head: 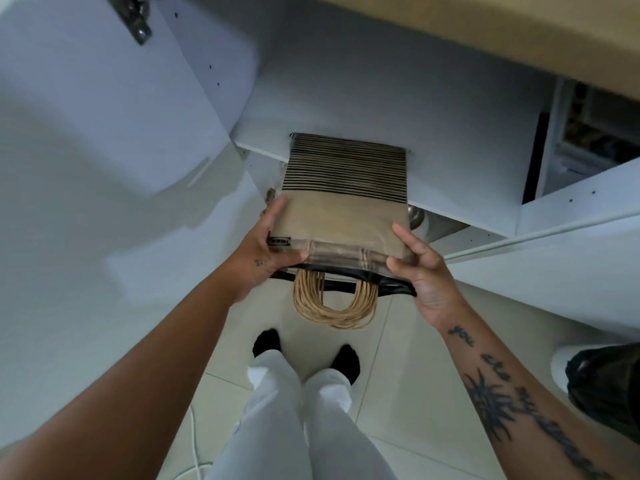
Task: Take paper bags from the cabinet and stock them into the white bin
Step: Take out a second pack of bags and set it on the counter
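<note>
Brown paper bags (343, 216), a flat stack with looped twine handles (334, 306), half out of the white cabinet, held at both sides.

The stack's far end lies over the white cabinet shelf (450, 161) while its near half juts past the shelf's front edge above the pale tiled floor (408, 375), handles hanging free below. The left hand (266, 251) grips the left edge, fingers (277, 207) laid along the top and thumb underneath; the right hand (426, 268) pinches the near right corner, fingers (401, 233) partly spread. Crumpled black plastic film (398, 284) hangs beneath the near end. The white cabinet door (104, 98) stands open on the left, leaving room between it and the stack. Low on the right, well apart, sits a white-rimmed container (561, 362) lined with black plastic; what it holds cannot be seen.
</note>
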The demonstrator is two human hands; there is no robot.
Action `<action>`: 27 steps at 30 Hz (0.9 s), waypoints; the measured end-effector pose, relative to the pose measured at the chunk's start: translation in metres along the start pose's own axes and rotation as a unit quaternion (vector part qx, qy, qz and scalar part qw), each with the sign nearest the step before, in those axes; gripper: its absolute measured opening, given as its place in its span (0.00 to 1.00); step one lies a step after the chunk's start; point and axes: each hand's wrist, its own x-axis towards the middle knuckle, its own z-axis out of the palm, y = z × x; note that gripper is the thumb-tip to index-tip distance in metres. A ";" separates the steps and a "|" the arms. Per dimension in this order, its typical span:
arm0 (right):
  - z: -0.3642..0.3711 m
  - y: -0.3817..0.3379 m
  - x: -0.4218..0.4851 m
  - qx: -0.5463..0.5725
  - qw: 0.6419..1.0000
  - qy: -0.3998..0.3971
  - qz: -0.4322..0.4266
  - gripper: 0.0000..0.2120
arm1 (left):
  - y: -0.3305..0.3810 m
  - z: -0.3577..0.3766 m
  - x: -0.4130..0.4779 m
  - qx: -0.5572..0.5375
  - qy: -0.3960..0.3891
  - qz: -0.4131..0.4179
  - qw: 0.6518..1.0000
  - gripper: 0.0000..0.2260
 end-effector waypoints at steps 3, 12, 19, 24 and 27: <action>0.010 -0.014 -0.026 -0.006 1.000 0.004 -0.004 0.28 | 0.009 0.002 -0.031 -0.006 0.016 0.001 1.000 0.44; 0.046 -0.060 -0.095 -0.024 0.999 -0.014 -0.042 0.28 | 0.050 -0.007 -0.118 0.064 0.072 0.048 0.994 0.44; 0.089 -0.104 -0.134 -0.030 0.994 -0.065 -0.084 0.27 | 0.094 -0.031 -0.182 0.097 0.127 0.081 0.984 0.43; 0.109 -0.128 -0.141 -0.049 0.986 -0.102 -0.123 0.27 | 0.114 -0.040 -0.219 0.090 0.165 0.092 0.978 0.39; 0.115 -0.137 -0.143 -0.058 0.981 -0.117 -0.142 0.26 | 0.125 -0.038 -0.238 0.050 0.194 0.110 0.974 0.37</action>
